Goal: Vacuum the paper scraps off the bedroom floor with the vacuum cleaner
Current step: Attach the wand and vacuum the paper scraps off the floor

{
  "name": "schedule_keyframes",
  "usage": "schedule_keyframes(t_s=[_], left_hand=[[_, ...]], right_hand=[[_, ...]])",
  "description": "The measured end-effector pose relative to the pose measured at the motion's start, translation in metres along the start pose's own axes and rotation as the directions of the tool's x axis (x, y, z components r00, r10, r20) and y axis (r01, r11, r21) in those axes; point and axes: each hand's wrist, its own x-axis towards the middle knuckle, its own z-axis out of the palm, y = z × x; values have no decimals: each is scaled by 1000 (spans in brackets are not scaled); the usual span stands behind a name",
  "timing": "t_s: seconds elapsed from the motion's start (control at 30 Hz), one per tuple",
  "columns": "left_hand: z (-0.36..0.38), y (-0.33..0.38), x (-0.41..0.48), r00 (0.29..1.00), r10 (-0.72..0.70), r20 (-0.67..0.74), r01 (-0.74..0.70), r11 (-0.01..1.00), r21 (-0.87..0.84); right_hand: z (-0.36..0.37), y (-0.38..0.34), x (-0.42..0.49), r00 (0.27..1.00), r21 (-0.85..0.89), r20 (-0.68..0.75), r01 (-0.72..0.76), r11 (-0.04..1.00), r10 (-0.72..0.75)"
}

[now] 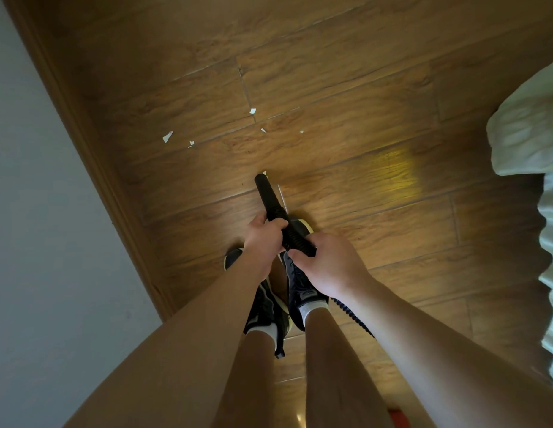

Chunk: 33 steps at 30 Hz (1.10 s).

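Down above the shoes [301,290], the left hand [263,240] curls round the black vacuum hose [270,199] nearer its tip. The right hand [328,264] grips it further back. The tip points at the wood floor [346,88]. White paper scraps [167,136] lie ahead, near the wall [22,186]. A white bit at the tip may be another scrap.

White bedding [528,134] at right, pale wall [28,211] left, wooden skirting [99,168]

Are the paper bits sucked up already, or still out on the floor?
Still out: several white scraps lie on the wooden floor beyond the black nozzle.
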Motion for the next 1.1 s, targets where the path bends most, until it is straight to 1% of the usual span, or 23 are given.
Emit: schedule_keyframes(t_s=[0.23, 0.4, 0.6, 0.7, 0.8, 0.93, 1.1], left_hand=[[-2, -12, 0, 998, -25, 57, 26, 1000, -6], [-3, -17, 5, 997, -2, 71, 1, 1000, 9], [-2, -2, 16, 996, 77, 43, -78, 997, 22], [-4, 4, 22, 995, 94, 18, -94, 995, 42], [-9, 3, 24, 995, 101, -5, -100, 991, 85], [-8, -5, 23, 996, 94, -7, -92, 988, 127], [3, -8, 14, 997, 70, -13, -68, 991, 116]], right_hand=[[9, 5, -8, 1000, 8, 4, -14, 1000, 14], [13, 10, -8, 1000, 16, -13, -21, 1000, 21], [16, 4, 6, 998, 80, -69, -7, 997, 12], [15, 0, 16, 999, 79, -45, -10, 997, 13], [14, -4, 19, 1000, 66, -11, -9, 998, 10], [15, 2, 14, 1000, 69, -6, -15, 998, 16], [8, 11, 6, 1000, 73, -5, -28, 997, 29]])
